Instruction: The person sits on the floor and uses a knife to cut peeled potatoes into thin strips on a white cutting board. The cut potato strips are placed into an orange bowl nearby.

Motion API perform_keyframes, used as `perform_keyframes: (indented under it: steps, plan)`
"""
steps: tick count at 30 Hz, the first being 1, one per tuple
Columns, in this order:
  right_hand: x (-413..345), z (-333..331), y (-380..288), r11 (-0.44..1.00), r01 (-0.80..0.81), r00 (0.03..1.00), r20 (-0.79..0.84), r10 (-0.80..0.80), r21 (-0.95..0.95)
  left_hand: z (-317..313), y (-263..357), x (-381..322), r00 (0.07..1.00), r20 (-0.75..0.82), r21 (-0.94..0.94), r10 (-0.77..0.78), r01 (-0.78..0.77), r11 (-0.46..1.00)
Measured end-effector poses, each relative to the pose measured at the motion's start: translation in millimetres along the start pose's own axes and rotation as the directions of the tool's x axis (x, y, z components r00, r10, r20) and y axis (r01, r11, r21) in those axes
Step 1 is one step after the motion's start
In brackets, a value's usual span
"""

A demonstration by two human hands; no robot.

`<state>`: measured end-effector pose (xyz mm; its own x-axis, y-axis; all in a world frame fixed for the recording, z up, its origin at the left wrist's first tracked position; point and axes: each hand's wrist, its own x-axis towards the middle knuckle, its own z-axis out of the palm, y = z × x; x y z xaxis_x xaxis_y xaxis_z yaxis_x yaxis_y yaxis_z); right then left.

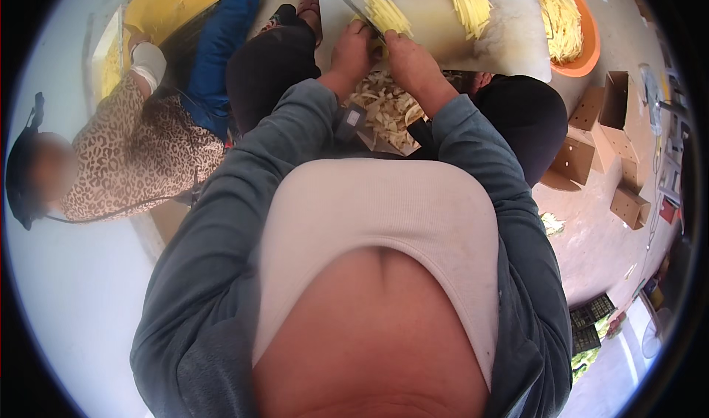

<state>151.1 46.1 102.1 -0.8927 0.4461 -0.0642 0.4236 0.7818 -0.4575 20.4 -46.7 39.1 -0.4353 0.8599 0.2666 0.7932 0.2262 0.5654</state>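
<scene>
My right hand (412, 63) grips the handle of a kitchen knife (354, 6), whose blade points up and left across the white cutting board (426, 44). Close beside it, my left hand (350, 52) has its fingers curled at a yellow vegetable piece (380, 49), mostly hidden by the hands and blade. Just beyond the blade lies a pile of pale yellow cut strips (390, 15). Another bundle of strips (471, 9) rests farther right on the board. Below the board, between my knees, are many pale scraps or peelings (388, 108).
An orange basin (592, 49) full of strips stands right of the board. Brown cardboard boxes (604, 124) are on the floor at right, with black crates (592, 310) farther down. At left sits another person (138, 146) by a yellow tub (177, 5), one hand at a container of strips.
</scene>
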Motion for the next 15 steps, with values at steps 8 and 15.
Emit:
perform_keyframes:
  steps: [8, 15]
  plan:
    - [-0.9, 0.2, 0.8, 0.999, 0.013, 0.999, -0.040, -0.012, 0.030, 3.8, -3.3, -0.7, 1.000, 0.000, -0.018, -0.012, 0.012, 1.000]
    - [-3.2, -6.3, -2.9, 1.000, 0.010, 1.000, -0.022, -0.010, 0.009, 5.3, -6.1, 0.4, 1.000, -0.003, -0.016, -0.004, 0.004, 1.000]
